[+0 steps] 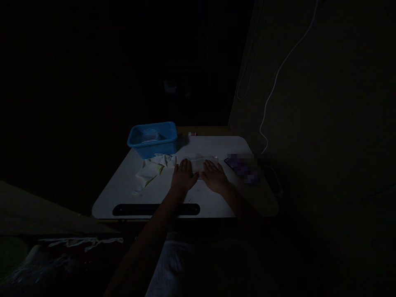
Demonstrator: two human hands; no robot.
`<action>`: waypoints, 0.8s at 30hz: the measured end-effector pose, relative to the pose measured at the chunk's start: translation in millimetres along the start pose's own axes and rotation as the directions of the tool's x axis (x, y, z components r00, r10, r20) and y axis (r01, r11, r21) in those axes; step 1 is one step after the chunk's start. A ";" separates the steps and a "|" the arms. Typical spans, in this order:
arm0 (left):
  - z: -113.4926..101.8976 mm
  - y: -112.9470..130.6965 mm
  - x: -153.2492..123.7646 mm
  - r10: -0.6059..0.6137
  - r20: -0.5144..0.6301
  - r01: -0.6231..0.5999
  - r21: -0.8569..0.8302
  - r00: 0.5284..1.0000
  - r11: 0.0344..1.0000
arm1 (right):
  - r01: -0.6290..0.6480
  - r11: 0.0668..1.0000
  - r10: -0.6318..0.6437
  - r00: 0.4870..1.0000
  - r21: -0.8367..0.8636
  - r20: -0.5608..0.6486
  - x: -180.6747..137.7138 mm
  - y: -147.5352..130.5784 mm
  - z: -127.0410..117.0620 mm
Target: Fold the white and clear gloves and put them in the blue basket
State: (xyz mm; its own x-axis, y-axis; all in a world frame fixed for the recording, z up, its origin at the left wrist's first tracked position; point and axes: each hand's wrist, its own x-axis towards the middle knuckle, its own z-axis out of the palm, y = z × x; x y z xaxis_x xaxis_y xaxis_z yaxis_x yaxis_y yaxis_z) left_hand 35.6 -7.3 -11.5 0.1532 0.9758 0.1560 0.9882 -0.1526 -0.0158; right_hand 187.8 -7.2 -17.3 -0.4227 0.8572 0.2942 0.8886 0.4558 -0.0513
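A clear plastic bag or wrapper (199, 161) lies flat in the middle of a white table (213, 204). My left hand (184, 175) rests palm down on its left edge, fingers stretched forward. On its right side my right hand (214, 176) is also laid flat, with the fingers angled inward. The two thumbs nearly meet at the near edge of the plastic. Both hands are open and grip nothing. What the plastic contains, if anything, is too dark to make out. Crumpled, torn white sheets (151, 170) lie left of my left hand.
A blue plastic basin (157, 146) with clear wrapping inside stands at the table's back left. Right of my hands lies a phone-like object (243, 168), partly blurred. A black slotted strip (136, 209) runs along the near edge. A white cable (274, 84) hangs at the right wall.
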 end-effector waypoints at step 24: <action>-3.2 1.3 -1.5 -0.006 0.020 0.006 -0.006 1.000 1.000 | -0.002 1.000 0.002 1.000 -0.002 0.002 -1.6 -2.8 -0.7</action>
State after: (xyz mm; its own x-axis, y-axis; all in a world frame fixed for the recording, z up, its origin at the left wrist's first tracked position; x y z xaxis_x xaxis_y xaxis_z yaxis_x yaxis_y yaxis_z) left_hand 36.7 -9.5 -8.5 0.1476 0.9797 0.1360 0.9890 -0.1478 -0.0092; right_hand 186.1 -10.1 -17.0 -0.4215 0.8586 0.2918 0.8897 0.4539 -0.0503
